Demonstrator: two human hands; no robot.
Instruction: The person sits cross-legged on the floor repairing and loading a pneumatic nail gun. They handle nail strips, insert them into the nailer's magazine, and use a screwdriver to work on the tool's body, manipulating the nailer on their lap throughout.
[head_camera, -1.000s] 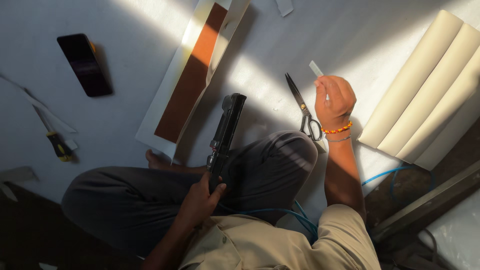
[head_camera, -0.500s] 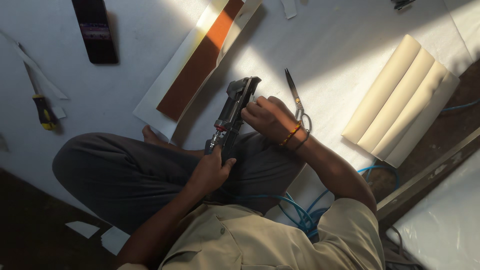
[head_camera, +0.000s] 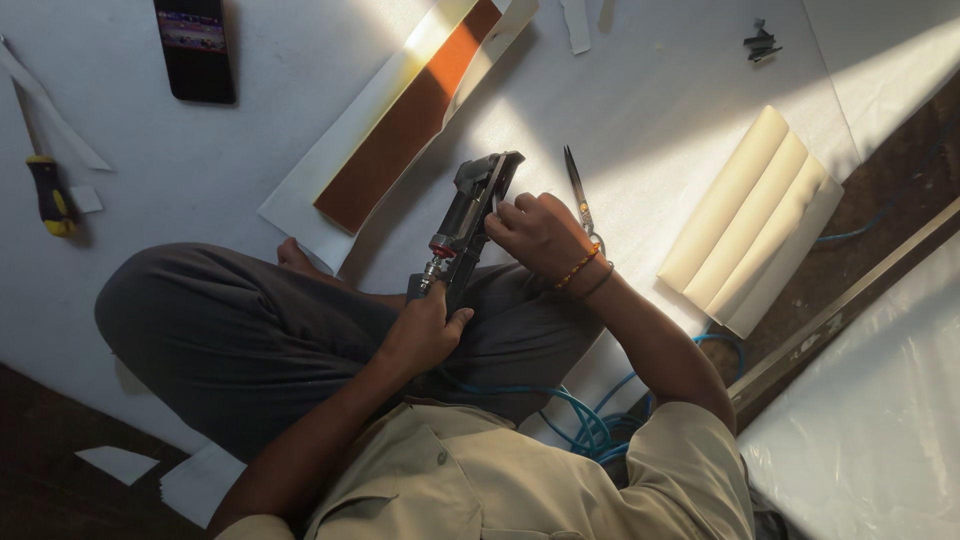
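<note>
Left hand (head_camera: 425, 335) grips the staple gun (head_camera: 470, 215); right hand (head_camera: 540, 232) seemingly pinches its magazine.

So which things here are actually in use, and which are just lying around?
In use:
- staple gun, held by left hand and right hand
- blue air hose

Lying about:
- scissors
- screwdriver
- phone
- ribbed cream panel
- brown strip

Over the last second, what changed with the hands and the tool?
The right hand left the spot beside the scissors, where it held a small pale strip, and came across to the staple gun; it now rests on the gun's upper body. The strip is no longer visible. The left hand kept its grip on the handle. The scissors, phone and screwdriver stayed where they lay.
</note>
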